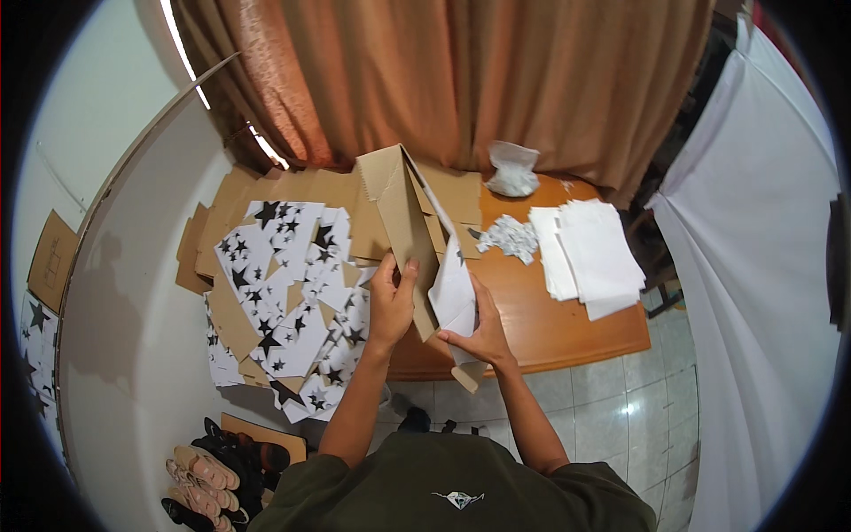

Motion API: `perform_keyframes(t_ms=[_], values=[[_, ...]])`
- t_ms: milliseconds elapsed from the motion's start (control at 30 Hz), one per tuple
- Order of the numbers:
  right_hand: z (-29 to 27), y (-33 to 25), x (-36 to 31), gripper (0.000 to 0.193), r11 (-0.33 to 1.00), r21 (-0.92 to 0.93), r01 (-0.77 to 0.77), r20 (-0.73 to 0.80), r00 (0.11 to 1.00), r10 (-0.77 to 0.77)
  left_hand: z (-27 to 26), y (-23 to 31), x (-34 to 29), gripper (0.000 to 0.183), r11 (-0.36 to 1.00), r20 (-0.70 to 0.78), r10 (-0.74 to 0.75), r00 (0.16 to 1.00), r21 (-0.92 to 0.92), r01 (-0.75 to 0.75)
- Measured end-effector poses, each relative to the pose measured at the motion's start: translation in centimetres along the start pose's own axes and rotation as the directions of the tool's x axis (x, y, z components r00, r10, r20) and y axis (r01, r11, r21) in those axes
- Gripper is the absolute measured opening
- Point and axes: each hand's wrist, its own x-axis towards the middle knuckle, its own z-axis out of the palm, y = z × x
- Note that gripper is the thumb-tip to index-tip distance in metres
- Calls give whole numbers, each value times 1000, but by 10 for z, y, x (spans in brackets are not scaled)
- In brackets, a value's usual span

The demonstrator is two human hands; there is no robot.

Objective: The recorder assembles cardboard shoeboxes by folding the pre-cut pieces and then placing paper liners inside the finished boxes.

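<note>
A partly folded brown cardboard box (406, 235) is held up, tilted, above the front of the wooden table. Its outer panel on the right is white, with a bit of dark print showing. My left hand (393, 299) grips the brown side, thumb up along the panel. On the other side, my right hand (483, 326) holds the white panel near the lower end, thumb toward the bottom edge. A loose flap hangs below that hand. To the left lies a heap of flat white cardboard pieces (288, 306) printed with black stars.
Stacked white sheets (589, 257) lie on the table's right, beside a cluster of small whitish packets (510, 238) and a clear bag (514, 173) with white contents. Flat brown cardboard (324, 188) lines the back under a brown curtain (496, 80). Shoes (213, 479) stand at lower left.
</note>
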Motion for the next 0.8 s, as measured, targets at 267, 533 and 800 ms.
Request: perform_keyframes(t_ms=[267,533,800], values=[[-117,8,-71,96,954,-108,-280,-354,907,227,108,15,-57,35,883,185,-81,979,470,-16],[-179,51,-96,71,960,-144,-239,-345,922,178,142,-21,-72,34,850,215,-114,970,526,-17],[-197,90,-70,87,854,-311,-417,-264,901,343,144,-62,-51,32,790,206,-276,939,606,99]])
